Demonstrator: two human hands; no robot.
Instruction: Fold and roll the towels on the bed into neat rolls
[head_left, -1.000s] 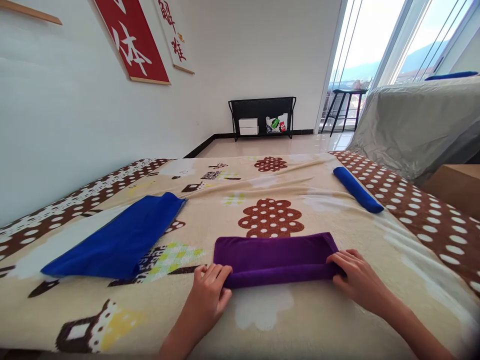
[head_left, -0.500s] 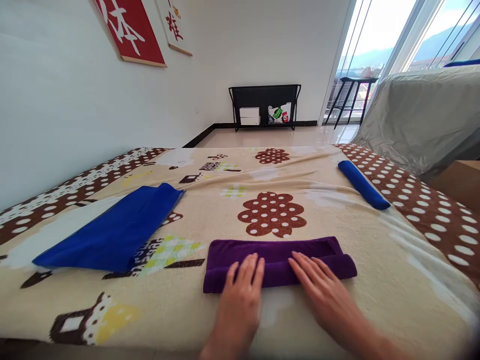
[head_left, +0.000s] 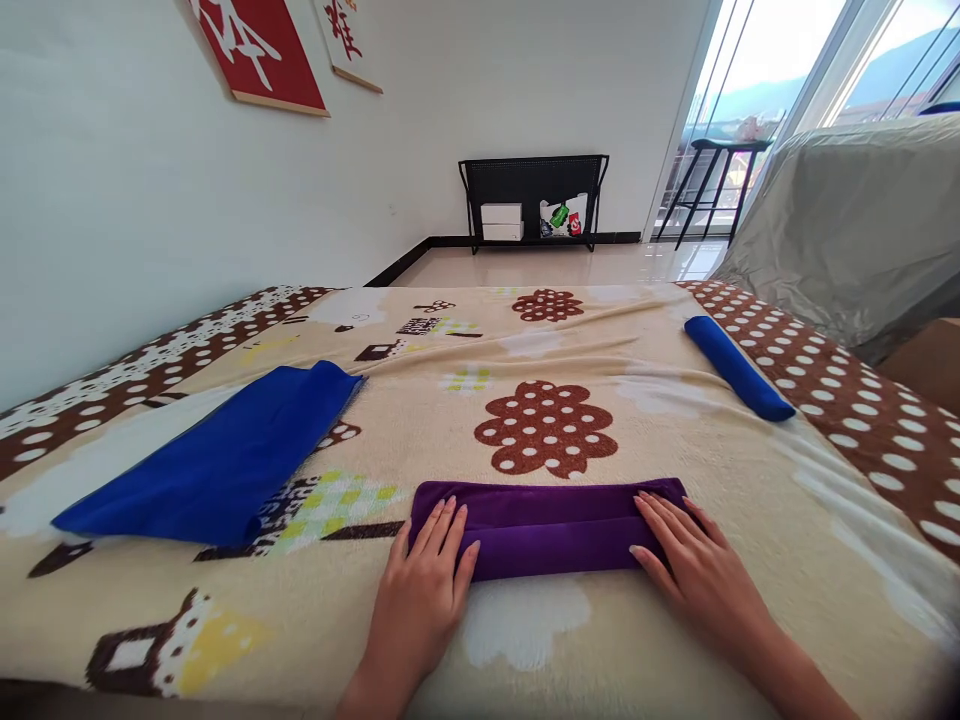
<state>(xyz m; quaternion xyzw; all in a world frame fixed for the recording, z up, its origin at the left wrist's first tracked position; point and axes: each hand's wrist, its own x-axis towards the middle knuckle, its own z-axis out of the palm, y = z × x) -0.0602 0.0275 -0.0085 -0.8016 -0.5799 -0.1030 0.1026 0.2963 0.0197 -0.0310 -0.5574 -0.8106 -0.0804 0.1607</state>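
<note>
A purple cloth [head_left: 551, 530], folded into a long strip, lies crosswise on the patterned blanket [head_left: 420, 430] close in front of me. My left hand [head_left: 424, 580] rests on its left end with the fingers stretched out flat. On the right end lies my right hand [head_left: 694, 560], its fingers also extended and slightly apart. Left of the strip a blue cloth [head_left: 217, 460] is spread out flat with uneven edges. Farther off on the right is a blue cloth roll [head_left: 739, 368], narrow and slanting.
A black rack [head_left: 532, 185] with white boxes [head_left: 502, 222] and a printed bag [head_left: 564, 215] stands at the far wall. At the right are a draped grey cover [head_left: 862, 220], a cardboard box [head_left: 926, 360] and a black stool [head_left: 712, 185]. Red and white scrolls hang on the left wall.
My hands have moved apart, from the middle of the purple cloth to its two ends. Its near fold now lies flatter and its right end is more even. The view has shifted slightly.
</note>
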